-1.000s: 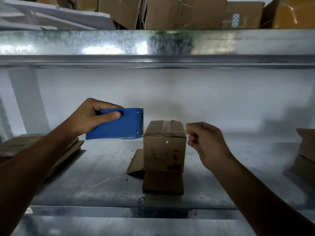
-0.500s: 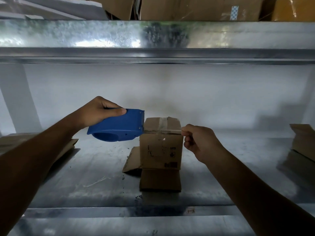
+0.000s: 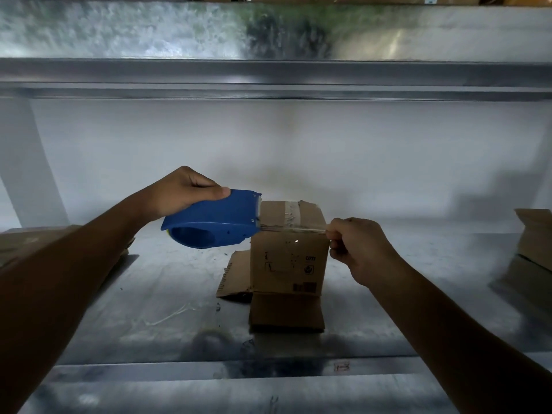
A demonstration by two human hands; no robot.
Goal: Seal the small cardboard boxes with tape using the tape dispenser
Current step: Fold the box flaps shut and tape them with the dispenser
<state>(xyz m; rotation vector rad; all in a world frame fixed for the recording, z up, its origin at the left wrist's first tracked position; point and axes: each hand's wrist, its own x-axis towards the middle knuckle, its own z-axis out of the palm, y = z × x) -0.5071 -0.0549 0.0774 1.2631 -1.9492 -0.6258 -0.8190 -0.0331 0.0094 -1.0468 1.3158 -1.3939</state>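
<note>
Galvanised shelf at frame centre carries box; my left hand grips dispenser, right hand pinches tape taut to bridge the lid.

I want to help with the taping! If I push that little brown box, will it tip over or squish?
The small box would probably slide easily: it is small, thin cardboard on a smooth metal shelf. It may squish too, since its top edge looks crumpled and its bottom flaps lie open.
</note>
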